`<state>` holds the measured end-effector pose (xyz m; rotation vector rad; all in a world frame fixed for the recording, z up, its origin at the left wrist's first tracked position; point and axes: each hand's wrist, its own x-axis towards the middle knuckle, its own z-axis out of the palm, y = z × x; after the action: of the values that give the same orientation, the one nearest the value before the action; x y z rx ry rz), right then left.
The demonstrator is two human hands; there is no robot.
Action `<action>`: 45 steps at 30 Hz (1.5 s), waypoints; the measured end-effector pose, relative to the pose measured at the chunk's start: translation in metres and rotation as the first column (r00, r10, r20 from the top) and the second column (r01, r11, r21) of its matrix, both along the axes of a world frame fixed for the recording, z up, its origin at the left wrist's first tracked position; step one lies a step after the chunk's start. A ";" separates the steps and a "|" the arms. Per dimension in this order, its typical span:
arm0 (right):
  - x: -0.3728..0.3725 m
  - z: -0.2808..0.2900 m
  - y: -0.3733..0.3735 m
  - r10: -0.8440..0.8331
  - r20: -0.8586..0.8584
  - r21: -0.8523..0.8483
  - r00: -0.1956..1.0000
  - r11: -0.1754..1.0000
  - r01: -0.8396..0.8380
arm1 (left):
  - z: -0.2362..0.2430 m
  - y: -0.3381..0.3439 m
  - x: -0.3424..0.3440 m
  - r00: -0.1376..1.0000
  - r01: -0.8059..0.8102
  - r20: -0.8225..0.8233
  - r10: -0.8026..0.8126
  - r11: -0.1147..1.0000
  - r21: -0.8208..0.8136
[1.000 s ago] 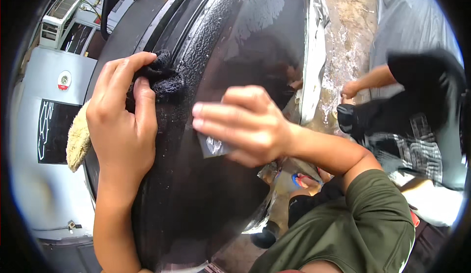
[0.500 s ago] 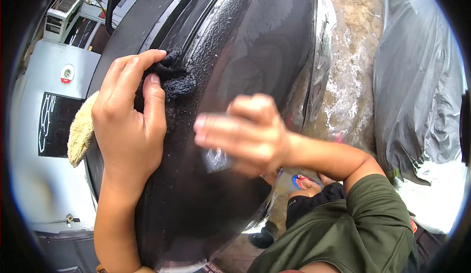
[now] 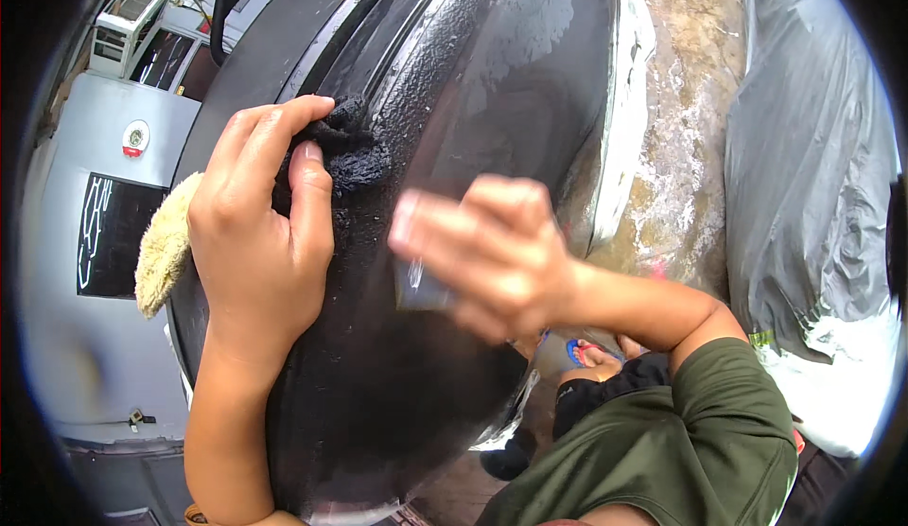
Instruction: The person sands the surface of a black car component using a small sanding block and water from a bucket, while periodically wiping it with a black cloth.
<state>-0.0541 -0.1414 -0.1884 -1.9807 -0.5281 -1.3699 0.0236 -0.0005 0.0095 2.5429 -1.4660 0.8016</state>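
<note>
The right hand (image 3: 506, 261) is palm down over the dark, glossy panel (image 3: 378, 403), with its forearm coming in from the right and its fingers pointing left; the small grey, shiny sheet (image 3: 418, 289) lies directly beneath that hand, on the near side of the extended fingers and between their tips and the thumb side; only one corner and a lower edge show, so its long axis cannot be told; two fingers are stretched out close together while those on the far side are bent, and blur hides whether the thumb pinches the sheet or the fingers merely press on it; the panel's own length runs from the lower edge up and away to the right, so the stretched fingers lie across it rather than along it; the left hand (image 3: 260, 219) is well to the left of the sheet, which makes the right hand clearly the nearer; the left thumb and forefinger are a little apart with a black fluffy cloth (image 3: 359, 166) between them, its wet-looking pile bulging out to their right, beside the wet, textured strip (image 3: 426, 81); a tan fluffy pad (image 3: 165, 242) shows just left of the left hand, at the panel's far-left edge.
</note>
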 end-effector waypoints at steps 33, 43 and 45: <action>0.049 -0.008 -0.047 -0.271 0.023 0.079 0.962 0.960 0.269 | -0.003 -0.004 -0.003 0.999 0.029 0.015 -0.029 0.999 0.013; 0.022 -0.006 0.001 -0.101 0.095 0.126 0.990 0.988 0.089 | 0.001 0.000 -0.005 1.000 0.016 0.022 -0.016 1.000 0.022; 0.016 -0.001 0.004 -0.063 0.130 0.134 0.990 0.990 0.045 | 0.003 0.000 -0.004 0.999 0.027 0.029 -0.028 0.999 0.026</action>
<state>-0.0378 -0.1377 -0.1899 -1.8187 -0.4359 -1.5392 0.0200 -0.0005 0.0127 2.5339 -1.5265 0.8254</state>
